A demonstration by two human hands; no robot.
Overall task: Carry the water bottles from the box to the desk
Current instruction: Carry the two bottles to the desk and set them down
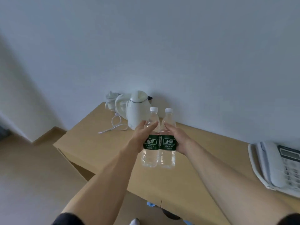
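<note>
The desk [186, 176] is viewed from above at close range, head height, facing the wall [178, 46].

Green labels on the left bottle [151, 144] and right bottle [167, 144], centre frame, read "怡寶"; smaller print is illegible.
</note>
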